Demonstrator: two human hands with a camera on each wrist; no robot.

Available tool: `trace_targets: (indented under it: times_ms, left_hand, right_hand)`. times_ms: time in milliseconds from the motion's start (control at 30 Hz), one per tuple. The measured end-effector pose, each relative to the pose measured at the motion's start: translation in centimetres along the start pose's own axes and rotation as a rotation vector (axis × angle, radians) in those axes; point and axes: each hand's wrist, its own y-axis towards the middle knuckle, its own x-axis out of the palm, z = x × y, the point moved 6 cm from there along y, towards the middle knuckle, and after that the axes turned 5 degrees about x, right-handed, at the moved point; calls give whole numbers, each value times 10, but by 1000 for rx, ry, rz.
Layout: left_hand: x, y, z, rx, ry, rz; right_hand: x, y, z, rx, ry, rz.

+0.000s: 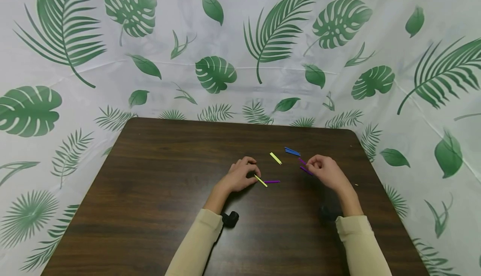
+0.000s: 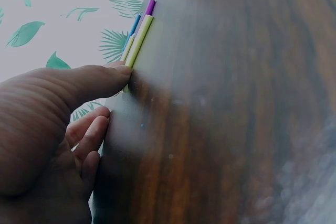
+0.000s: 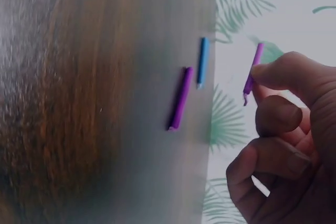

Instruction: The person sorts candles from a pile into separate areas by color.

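Observation:
My left hand pinches a thin yellow candle by one end between thumb and index finger, low over the table. Its other fingers hang loosely bent in the left wrist view. Just right of that candle lies a purple candle. My right hand holds another purple candle between thumb and forefinger, its wick hanging at the lower end. Below it on the table is a further purple candle. Blue candles lie together behind, with yellow candles to their left.
The dark wooden table fills the lower view, its back edge against a white leaf-print cloth. A small pale scrap lies right of my right hand. A black device is at my left wrist.

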Motion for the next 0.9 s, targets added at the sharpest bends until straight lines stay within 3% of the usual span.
trace_targets:
  times_ms: [533, 900]
  left_hand:
    - [-3, 2, -1, 8, 1, 4]
    - [-1, -1, 1, 8, -7, 3]
  right_hand:
    - [2, 14, 27, 80, -64, -36]
    - [7, 12, 36, 75, -9, -56]
